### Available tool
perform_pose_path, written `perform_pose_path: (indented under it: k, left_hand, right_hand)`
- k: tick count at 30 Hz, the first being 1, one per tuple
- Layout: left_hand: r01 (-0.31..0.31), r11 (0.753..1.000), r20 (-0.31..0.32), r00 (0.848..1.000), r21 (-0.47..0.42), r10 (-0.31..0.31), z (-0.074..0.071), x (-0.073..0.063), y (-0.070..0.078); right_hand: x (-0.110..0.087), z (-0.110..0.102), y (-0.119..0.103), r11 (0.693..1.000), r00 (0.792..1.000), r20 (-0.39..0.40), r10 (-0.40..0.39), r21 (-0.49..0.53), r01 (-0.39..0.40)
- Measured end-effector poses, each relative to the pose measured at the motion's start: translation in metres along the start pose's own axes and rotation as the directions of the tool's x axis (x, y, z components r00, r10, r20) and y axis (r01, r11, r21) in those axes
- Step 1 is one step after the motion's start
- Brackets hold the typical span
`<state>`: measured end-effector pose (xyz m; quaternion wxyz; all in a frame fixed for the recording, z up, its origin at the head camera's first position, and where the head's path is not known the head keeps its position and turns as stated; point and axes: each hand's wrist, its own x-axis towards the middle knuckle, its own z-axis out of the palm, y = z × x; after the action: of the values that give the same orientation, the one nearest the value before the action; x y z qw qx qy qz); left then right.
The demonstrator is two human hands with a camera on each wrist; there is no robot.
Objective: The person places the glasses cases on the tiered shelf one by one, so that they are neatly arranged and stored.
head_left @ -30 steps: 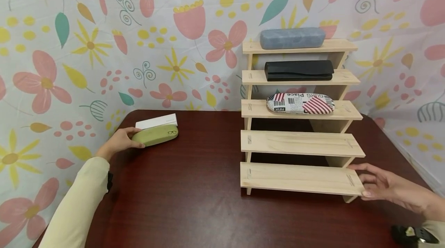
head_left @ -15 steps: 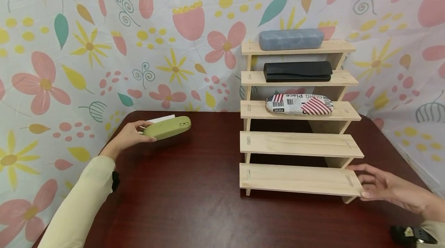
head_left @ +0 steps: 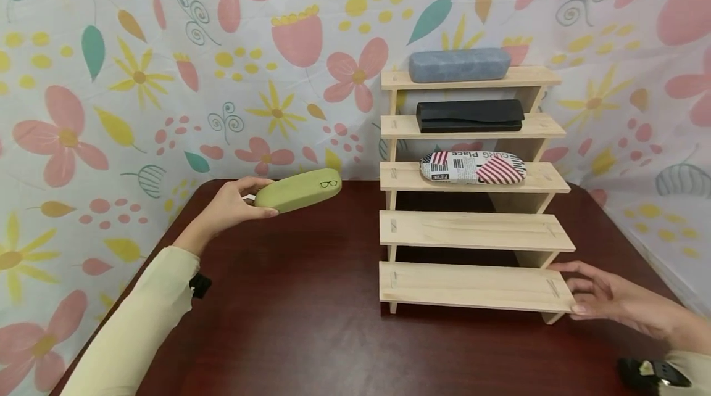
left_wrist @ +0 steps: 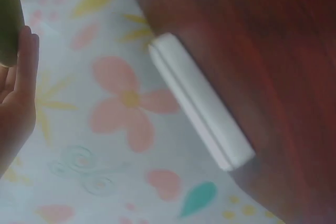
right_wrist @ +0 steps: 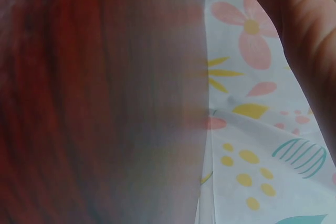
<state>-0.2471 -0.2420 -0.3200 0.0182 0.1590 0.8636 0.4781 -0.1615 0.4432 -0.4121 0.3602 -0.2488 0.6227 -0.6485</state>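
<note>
My left hand (head_left: 230, 206) grips the near end of a green glasses case (head_left: 300, 190), printed with a small pair of glasses, and holds it up over the table's left side. In the left wrist view the same case (left_wrist: 8, 19) shows only at the left edge. My right hand (head_left: 616, 300) holds the right end of the lowest board of a stepped wooden shelf stand (head_left: 472, 285), thumb at the front and fingers behind. On its upper steps lie a blue-grey glasses case (head_left: 460, 66), a black glasses case (head_left: 469, 116) and a newsprint-patterned glasses case (head_left: 472, 168).
A white case (left_wrist: 202, 100) lies on the dark red-brown table (head_left: 289, 322) near its far left edge; in the head view it is hidden. Flower-printed cloth (head_left: 166, 75) hangs behind and beside the table.
My left hand has lifted the green glasses case from in front of the white case and carried it right and up. The right hand stays at the shelf stand.
</note>
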Motion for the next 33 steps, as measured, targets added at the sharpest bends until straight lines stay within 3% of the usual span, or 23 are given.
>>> perform_pose_path:
  k: [6, 10, 16, 22, 27, 33]
  left_hand:
    - [-0.060, 0.995, 0.003, 0.998, -0.074, 0.061, 0.019, -0.001, 0.036]
    - [-0.068, 0.992, 0.005, 0.998, -0.101, 0.069, 0.034, 0.001, 0.057]
    - [-0.123, 0.982, 0.031, 0.991, -0.144, 0.129, 0.064, 0.011, 0.086]
    - [-0.208, 0.968, 0.089, 0.971, -0.137, 0.221, 0.101, 0.028, 0.111]
    - [-0.286, 0.950, 0.127, 0.945, -0.128, 0.302, 0.133, 0.041, 0.129]
    - [-0.332, 0.943, 0.181, 0.926, -0.022, 0.331, 0.171, 0.050, 0.144]
  right_hand:
    - [0.001, -0.001, 0.001, 1.000, 1.000, 0.017, -0.015, 0.012, 0.015]
    - [0.002, -0.001, 0.000, 1.000, 1.000, 0.016, -0.004, 0.023, 0.004]
    - [0.003, -0.001, 0.000, 0.999, 0.999, 0.029, -0.023, 0.030, 0.022]
    - [0.002, 0.000, 0.000, 0.999, 0.999, 0.033, -0.025, 0.036, 0.024]
    - [0.003, 0.000, 0.000, 0.999, 1.000, 0.017, -0.004, 0.038, 0.003]
    - [0.001, 0.000, 0.002, 0.998, 0.999, 0.026, -0.046, 0.045, 0.044]
